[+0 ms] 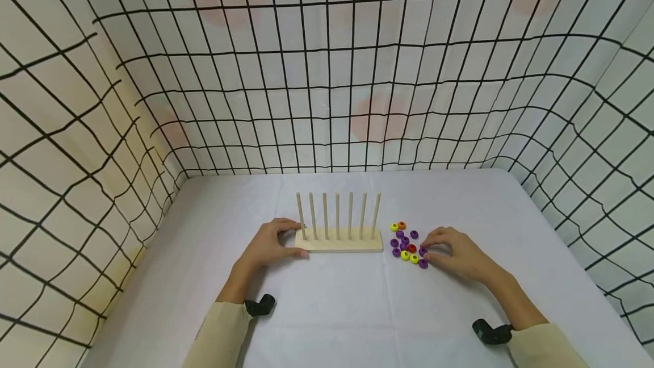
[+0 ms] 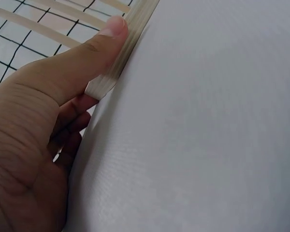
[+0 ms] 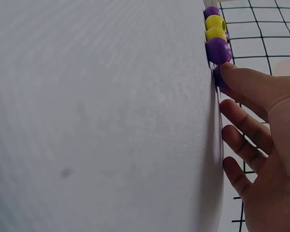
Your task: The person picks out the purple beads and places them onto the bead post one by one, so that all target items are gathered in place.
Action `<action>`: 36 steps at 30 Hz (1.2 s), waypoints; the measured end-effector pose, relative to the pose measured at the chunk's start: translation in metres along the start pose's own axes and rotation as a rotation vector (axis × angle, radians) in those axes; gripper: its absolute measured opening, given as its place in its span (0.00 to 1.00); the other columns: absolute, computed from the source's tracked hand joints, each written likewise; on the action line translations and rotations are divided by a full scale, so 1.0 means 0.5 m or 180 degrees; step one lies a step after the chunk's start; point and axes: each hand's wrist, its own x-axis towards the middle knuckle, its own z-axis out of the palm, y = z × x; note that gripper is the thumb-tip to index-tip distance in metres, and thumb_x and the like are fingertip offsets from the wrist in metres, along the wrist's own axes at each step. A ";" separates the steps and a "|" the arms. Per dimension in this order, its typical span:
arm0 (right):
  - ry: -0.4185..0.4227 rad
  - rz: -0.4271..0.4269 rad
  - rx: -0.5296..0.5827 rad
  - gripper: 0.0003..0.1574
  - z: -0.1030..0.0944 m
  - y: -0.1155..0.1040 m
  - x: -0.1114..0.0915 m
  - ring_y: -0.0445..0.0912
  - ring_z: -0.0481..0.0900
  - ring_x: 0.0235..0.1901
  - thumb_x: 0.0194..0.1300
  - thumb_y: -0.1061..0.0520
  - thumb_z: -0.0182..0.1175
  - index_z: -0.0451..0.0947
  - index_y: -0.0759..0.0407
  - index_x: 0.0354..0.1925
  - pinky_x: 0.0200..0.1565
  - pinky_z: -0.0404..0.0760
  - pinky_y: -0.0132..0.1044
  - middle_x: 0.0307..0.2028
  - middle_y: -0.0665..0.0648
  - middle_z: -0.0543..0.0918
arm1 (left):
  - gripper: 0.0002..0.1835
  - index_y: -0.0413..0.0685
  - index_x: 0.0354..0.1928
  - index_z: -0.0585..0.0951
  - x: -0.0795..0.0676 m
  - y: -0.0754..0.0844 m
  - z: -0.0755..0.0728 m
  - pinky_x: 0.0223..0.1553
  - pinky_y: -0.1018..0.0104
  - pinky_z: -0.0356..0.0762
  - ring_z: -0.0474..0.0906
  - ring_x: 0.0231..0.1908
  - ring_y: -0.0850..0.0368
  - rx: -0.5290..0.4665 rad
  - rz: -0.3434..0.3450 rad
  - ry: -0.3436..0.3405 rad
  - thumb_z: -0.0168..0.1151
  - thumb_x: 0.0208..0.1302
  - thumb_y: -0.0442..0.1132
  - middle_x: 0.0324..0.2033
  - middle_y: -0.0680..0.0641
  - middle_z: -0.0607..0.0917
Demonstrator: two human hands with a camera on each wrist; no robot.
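A pale wooden peg stand [image 1: 339,245] with several upright bare pegs stands on the table. My left hand [image 1: 267,245] grips its left end, thumb along the front edge and fingers behind; the left wrist view shows the thumb [image 2: 94,50] pressed on the wood. To the stand's right lies a loose cluster of round beads, mostly purple, with yellow beads [image 1: 405,255], a red bead [image 1: 411,249] and an orange bead [image 1: 402,225]. At the cluster's right side my right hand [image 1: 460,254] pinches a purple bead [image 3: 218,77] between thumb and forefinger, its other fingers spread loosely.
A white cloth covers the table [image 1: 332,311]. White walls with a black grid [image 1: 327,50] enclose the back and both sides. Dark wrist-worn devices [image 1: 261,305] sit at both sleeve cuffs.
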 end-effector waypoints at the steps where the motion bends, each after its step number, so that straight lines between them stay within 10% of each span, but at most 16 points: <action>1: -0.0004 0.0009 0.0002 0.09 0.000 0.000 0.001 0.59 0.78 0.59 0.67 0.46 0.70 0.88 0.42 0.45 0.63 0.71 0.67 0.50 0.50 0.85 | 0.42 0.53 0.59 0.86 0.000 0.000 -0.001 0.69 0.46 0.70 0.76 0.66 0.47 -0.0009 -0.0003 0.0007 0.87 0.38 0.59 0.59 0.48 0.85; 36: 0.0216 -0.0025 -0.0175 0.15 -0.084 -0.087 0.060 0.47 0.81 0.48 0.69 0.48 0.69 0.85 0.48 0.52 0.49 0.84 0.45 0.46 0.47 0.86 | 0.36 0.51 0.54 0.89 0.002 0.006 0.001 0.67 0.48 0.73 0.80 0.62 0.47 -0.0083 -0.0049 0.0109 0.88 0.39 0.54 0.55 0.48 0.87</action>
